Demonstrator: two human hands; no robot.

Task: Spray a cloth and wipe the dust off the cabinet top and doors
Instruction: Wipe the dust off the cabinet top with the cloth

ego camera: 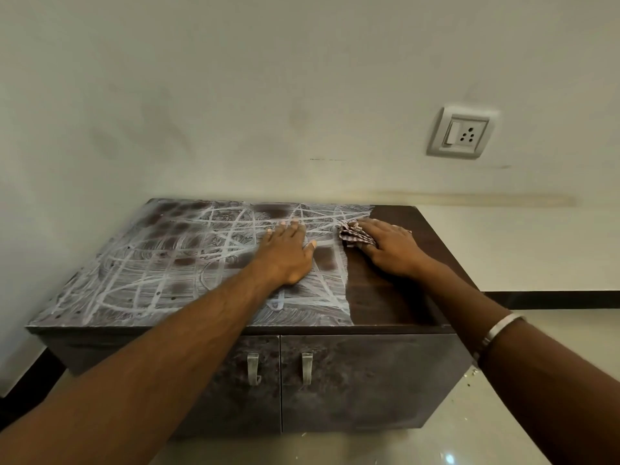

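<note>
Top (402, 290) is only partly done. You have a clean dark strip along the right edge, running near to far; everything left of it is under white dust, scribbled with lines and swirls. I'd call that roughly a quarter of the top, judging by eye.

Your right hand (391, 245) lies flat on the cloth (352, 233), fingers straight, pressing it down on the far right of the top, right at the dust boundary. The cloth is bunched and sticks out left of the fingers. Can't tell whether it's damp; no spray bottle in view.

Your left hand (287, 253) is spread, palm down on the dusty middle, holding nothing. Looks like bracing. It sits on unwiped surface, so expect a print there and dust on the palm.

Doors (369, 380) look untouched: mottled grey film across both, handles (253, 368) included.

Left to do, as I judge it:
- the rest of the top, working leftward from the boundary
- both doors
- probably refold the cloth soon, the load is heavy
</note>
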